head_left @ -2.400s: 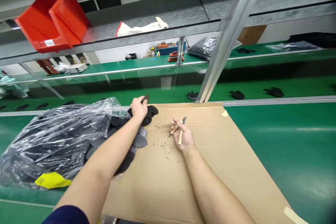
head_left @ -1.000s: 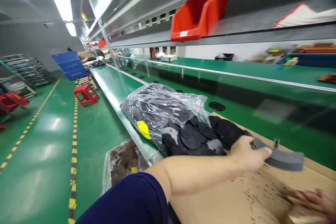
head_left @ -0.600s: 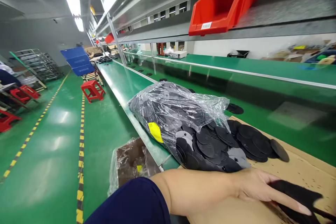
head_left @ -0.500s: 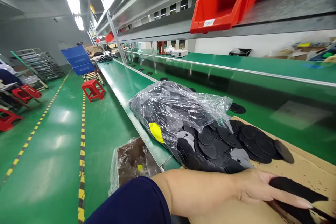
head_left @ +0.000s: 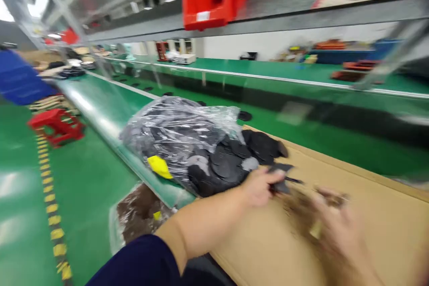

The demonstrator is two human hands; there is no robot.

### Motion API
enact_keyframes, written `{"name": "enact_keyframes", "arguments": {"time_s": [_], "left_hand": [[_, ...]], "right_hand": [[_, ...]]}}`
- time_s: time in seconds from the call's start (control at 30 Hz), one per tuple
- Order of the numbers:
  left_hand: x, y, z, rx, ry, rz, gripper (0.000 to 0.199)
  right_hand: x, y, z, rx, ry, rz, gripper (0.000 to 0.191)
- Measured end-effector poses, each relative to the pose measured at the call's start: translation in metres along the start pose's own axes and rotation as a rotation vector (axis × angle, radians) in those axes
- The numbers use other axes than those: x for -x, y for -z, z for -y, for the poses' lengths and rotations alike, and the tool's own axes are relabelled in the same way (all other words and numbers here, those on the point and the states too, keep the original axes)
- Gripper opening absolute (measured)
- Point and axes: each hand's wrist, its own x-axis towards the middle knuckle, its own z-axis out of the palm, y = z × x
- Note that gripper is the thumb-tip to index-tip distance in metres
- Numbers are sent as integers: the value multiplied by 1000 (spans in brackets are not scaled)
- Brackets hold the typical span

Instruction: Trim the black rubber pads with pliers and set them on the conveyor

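While the white label on the red bin (above the clear bag, top cut off) and the bag's yellow label are too blurred to read, left hand is clamped on a dark flat piece just right of the bag. Right hand, farther right over cardboard, is smeared; can't tell if it's closed on the pale strip. Bag holds dark discs, some outside its right end; film-lined box below it, contents unclear.
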Motion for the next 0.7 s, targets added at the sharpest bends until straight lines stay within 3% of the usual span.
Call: {"name": "enact_keyframes", "arguments": {"time_s": [0.1, 0.27, 0.43, 0.7], "left_hand": [[9, -3, -8, 87, 24, -30, 36], [15, -3, -11, 131, 84, -8, 30], [19, -4, -12, 134, 73, -13, 31], [19, -5, -12, 100, 69, -7, 35]], "right_hand": [[2, 8, 2, 253, 173, 92, 64], [5, 4, 0, 611, 463, 156, 55], [12, 2, 6, 681, 601, 131, 41], [11, 2, 8, 690, 665, 97, 35]]}}
